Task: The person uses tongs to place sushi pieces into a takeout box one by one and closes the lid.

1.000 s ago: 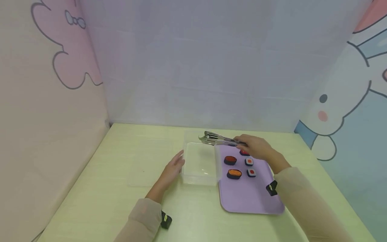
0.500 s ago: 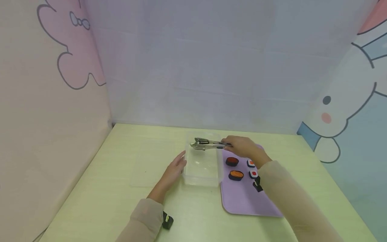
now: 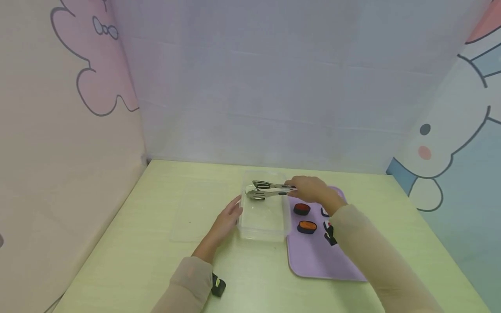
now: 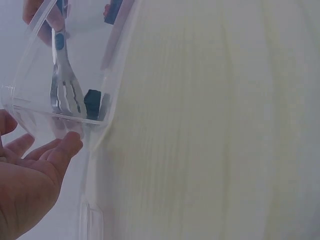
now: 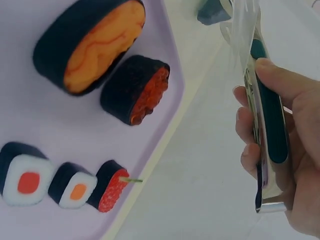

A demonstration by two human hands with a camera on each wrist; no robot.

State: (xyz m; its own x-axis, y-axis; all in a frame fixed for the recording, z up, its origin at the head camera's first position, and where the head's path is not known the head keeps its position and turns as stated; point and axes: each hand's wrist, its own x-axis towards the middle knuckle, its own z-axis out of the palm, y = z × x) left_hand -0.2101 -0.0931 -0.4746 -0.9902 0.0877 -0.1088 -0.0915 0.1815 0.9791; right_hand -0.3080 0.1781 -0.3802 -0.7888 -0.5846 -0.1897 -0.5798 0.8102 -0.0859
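My right hand (image 3: 309,189) grips metal tongs (image 5: 270,120) with dark green grip pads. In the head view the slotted tips of the tongs are inside a clear plastic container (image 3: 261,234), spread apart. Beside them in the left wrist view sits a small dark-wrapped sushi piece (image 4: 93,104), partly hidden by the tongs in the head view. My left hand (image 3: 227,217) rests against the container's left wall, fingers (image 4: 70,145) touching it from outside. On the lilac tray (image 3: 313,265) stand an orange-topped sushi (image 3: 307,227), a red-topped sushi (image 3: 302,209) and several smaller pieces.
A clear flat lid (image 3: 199,213) lies on the pale table left of the container. The tray's left edge meets the container's right side. Fabric walls (image 3: 250,87) stand at the back and both sides, with cartoon prints at the left and right.
My right hand has carried the tongs leftward and down into the container. Their tips have spread, and a dark sushi piece shows in the container. My left hand stays at the wall.
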